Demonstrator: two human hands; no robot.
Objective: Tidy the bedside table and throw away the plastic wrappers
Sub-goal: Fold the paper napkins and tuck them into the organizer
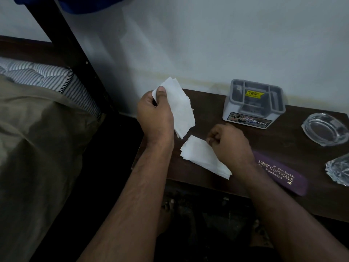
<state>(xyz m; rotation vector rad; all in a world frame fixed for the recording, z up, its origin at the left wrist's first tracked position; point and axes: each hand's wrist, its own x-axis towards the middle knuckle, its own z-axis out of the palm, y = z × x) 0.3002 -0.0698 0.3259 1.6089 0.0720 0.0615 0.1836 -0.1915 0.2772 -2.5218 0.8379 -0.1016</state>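
Note:
My left hand [155, 116] holds a bunch of white wrappers [179, 106] upright above the left end of the dark wooden bedside table [273, 140], thumb pressed on top of them. My right hand [228, 144] pinches the upper edge of a second white wrapper [200, 156], which lies slanted near the table's front left edge.
A grey plastic organiser box [255, 103] stands by the wall. A glass ashtray [326, 129] sits at the right, and another glass piece [340, 171] at the right edge. A purple spectacle case [279, 173] lies beside my right wrist. The bed [37, 120] is at the left.

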